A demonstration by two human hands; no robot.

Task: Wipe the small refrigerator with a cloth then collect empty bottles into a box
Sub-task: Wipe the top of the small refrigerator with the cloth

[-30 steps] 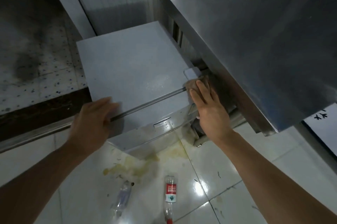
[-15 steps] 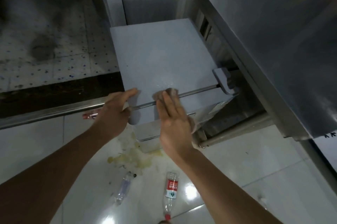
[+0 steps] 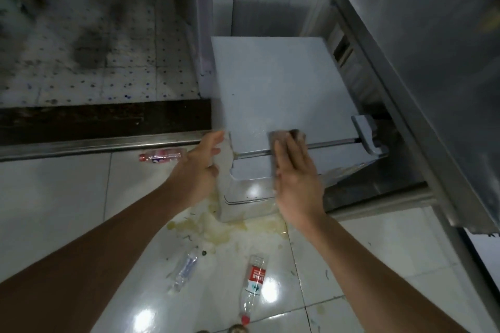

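refrigerator (image 3: 276,89) low on glossy white tile floor (image 3: 67,211), tucked against steel counter (image 3: 433,75) on its right side. my right hand (image 3: 295,183) flat, fingers straight, pressing brown cloth (image 3: 288,135) onto fridge top front edge. my left hand (image 3: 197,170) relaxed, fingers apart, at fridge front left corner, holding nothing. yellow spill (image 3: 216,229) on tile below fridge front. red-label bottle (image 3: 253,286) and clear bottle (image 3: 185,270) lying nearer me than spill; pink bottle (image 3: 162,155) left of fridge by metal threshold (image 3: 94,143).
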